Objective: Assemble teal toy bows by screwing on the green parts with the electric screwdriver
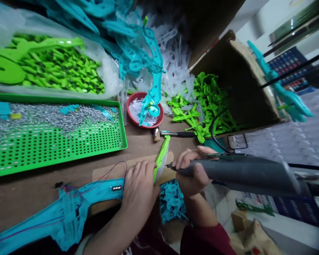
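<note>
My right hand (190, 170) is closed around a dark grey electric screwdriver (236, 173). The screwdriver's thin bit points left and ends close to a bright green plastic strip (162, 152) with a clear piece along its side. My left hand (141, 182) is wrapped over the near end of a long teal plastic housing (98, 189), its fingertips against the green strip. Part of the housing is hidden beneath that hand. Red and blue wires (111, 170) run loosely along the housing, and a small metal coil spring (116, 188) sits in it beside my hand.
A green perforated tray (82, 141) of screws lies at left, below a bag of green parts (69, 72). Behind are a red basket (130, 115), a hammer (178, 134) and heaped green pieces (210, 99) in a cardboard box (250, 88). Teal parts (171, 202) lie below the table edge.
</note>
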Available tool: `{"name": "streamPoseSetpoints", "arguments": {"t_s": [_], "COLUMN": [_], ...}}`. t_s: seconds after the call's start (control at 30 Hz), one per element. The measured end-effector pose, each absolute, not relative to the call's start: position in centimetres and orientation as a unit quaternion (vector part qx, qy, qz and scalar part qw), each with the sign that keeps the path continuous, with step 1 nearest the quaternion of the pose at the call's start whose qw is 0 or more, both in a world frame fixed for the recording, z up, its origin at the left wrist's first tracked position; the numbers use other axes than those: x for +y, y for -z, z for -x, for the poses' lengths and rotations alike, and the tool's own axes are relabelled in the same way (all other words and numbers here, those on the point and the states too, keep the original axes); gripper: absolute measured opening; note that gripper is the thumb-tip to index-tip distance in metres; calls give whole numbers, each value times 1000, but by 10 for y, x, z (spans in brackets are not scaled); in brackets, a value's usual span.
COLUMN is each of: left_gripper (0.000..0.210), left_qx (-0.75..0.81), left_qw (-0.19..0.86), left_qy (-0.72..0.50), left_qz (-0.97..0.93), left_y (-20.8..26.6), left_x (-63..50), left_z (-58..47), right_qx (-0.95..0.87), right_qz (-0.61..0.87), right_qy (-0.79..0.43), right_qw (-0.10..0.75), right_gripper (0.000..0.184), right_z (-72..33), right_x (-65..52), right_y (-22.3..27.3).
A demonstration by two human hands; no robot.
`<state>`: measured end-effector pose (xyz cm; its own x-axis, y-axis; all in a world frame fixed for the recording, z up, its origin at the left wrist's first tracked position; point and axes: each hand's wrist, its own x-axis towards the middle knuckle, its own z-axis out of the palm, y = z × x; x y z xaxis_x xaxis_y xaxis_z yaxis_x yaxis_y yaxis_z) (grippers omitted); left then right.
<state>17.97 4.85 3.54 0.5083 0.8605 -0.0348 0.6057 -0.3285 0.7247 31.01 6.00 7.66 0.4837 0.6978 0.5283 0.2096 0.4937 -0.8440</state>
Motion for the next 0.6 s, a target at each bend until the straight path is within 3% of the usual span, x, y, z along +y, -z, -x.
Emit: {"name": "streamPoseSetpoints", "arguments": {"t_s": [0.2, 0.6], "left_gripper": [46, 24], "left_qx": [497, 531], "left_qw": [415, 378], "left_qy": [-163, -224], "left_qz": [-744, -725], "left_y": [-38, -26], "left_x": [53, 51], "left_z": [-189, -194], "right_qx": [-495, -524], "right_qz": [473, 428], "right_qy": [-153, -199], "right_qw": [712, 709], "right_gripper": [29, 36], "right_z": [-321, -340], "right_x": [70, 66], "right_y": [-69, -69]}}
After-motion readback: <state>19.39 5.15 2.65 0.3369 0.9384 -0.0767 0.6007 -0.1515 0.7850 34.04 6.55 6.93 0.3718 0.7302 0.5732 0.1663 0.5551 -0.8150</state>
